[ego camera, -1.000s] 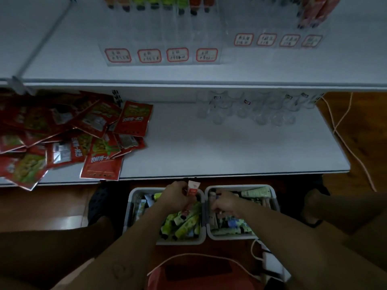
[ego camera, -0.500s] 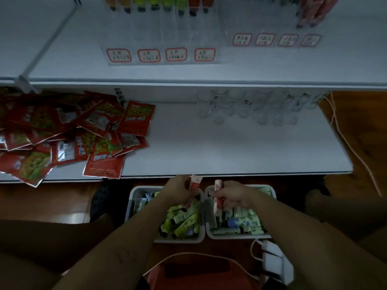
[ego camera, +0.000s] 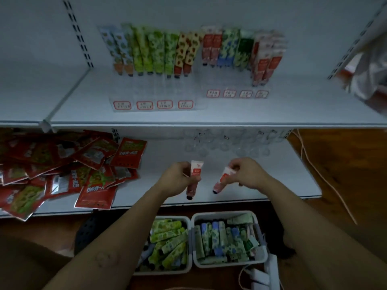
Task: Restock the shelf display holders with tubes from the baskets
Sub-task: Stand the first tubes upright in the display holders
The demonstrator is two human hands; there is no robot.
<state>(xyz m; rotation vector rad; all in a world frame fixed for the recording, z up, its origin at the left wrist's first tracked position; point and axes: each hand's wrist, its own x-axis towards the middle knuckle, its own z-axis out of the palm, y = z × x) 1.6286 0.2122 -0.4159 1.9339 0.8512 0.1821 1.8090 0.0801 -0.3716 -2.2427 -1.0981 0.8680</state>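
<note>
My left hand (ego camera: pixel 178 180) grips a red-and-white tube (ego camera: pixel 195 172), held cap down over the lower shelf. My right hand (ego camera: pixel 246 174) pinches a second red-and-white tube (ego camera: pixel 223 180), tilted with its black cap pointing down-left. Both tubes hang above the lower shelf's front part. Below them on the floor stand two white baskets: the left basket (ego camera: pixel 189 243) holds green patterned tubes, the right basket (ego camera: pixel 261 248) holds blue, green and white ones. On the upper shelf, clear display holders (ego camera: pixel 154 95) carry rows of upright tubes behind red price labels; a second holder (ego camera: pixel 236 84) stands to their right.
A heap of red snack packets (ego camera: pixel 62 170) covers the lower shelf's left half. Clear plastic cups (ego camera: pixel 226 141) sit at the back of the lower shelf (ego camera: pixel 272 181). A pale cable (ego camera: pixel 318 176) runs over the wooden floor at right. White plastic bags (ego camera: pixel 368 65) hang at far right.
Both hands rose out of the baskets, each carrying a red-and-white tube, and are now over the lower shelf. The view tilted up, showing the upper shelf holders.
</note>
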